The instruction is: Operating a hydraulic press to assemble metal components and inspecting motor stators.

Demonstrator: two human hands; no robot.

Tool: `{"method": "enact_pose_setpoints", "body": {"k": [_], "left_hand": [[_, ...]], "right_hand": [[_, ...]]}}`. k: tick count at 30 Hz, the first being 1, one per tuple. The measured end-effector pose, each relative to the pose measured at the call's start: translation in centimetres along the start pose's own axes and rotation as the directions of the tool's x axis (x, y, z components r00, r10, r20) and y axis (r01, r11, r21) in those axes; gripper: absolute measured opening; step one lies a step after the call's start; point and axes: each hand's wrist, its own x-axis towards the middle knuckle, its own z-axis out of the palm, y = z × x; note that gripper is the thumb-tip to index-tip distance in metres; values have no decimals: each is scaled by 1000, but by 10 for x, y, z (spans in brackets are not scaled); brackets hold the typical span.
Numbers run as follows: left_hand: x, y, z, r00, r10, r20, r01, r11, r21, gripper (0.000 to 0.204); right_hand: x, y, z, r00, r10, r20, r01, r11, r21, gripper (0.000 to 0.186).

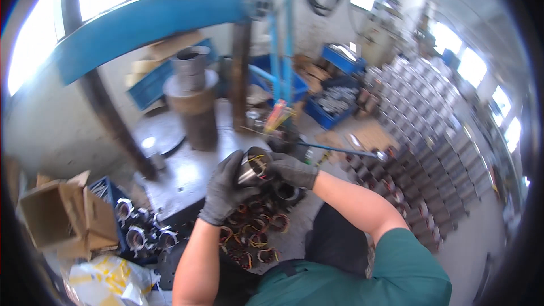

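My left hand (pixel 224 187), in a dark grey glove, grips a short silver metal cylinder (pixel 255 164) with a wound core and yellow wires inside. My right hand (pixel 289 170), gloved alike, holds the same cylinder from the right. Just beyond my hands stands a steel press plate (pixel 178 187) bearing a tall stack of steel cylinders (pixel 192 116) under a blue press beam (pixel 158 11). Below my hands lie several wire-wound rings (pixel 258 232), and a dark empty-centred ring (pixel 286 192) sits under my right hand.
A cardboard box (pixel 48 218) and metal end parts (pixel 136 238) are at left, a plastic bag (pixel 105 280) nearer. Blue crates (pixel 331 110) sit behind at right. Stacked metal cylinders (pixel 413 96) line the right side. A blue horizontal bar (pixel 340 150) reaches rightward beyond my hands.
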Motion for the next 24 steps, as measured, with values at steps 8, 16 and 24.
{"method": "enact_pose_setpoints", "body": {"k": [8, 16, 24], "left_hand": [[-19, -3, 39, 945, -319, 72, 325, 942, -81, 20], [-31, 2, 37, 956, -227, 186, 236, 971, -28, 14], [-33, 25, 55, 840, -184, 510, 196, 980, 31, 35]], "right_hand": [[-99, 112, -137, 923, 183, -339, -199, 980, -12, 37], [-248, 264, -227, 222, 581, -783, 268, 736, 622, 17], [-393, 329, -296, -550, 589, -592, 226, 788, 573, 37]]}}
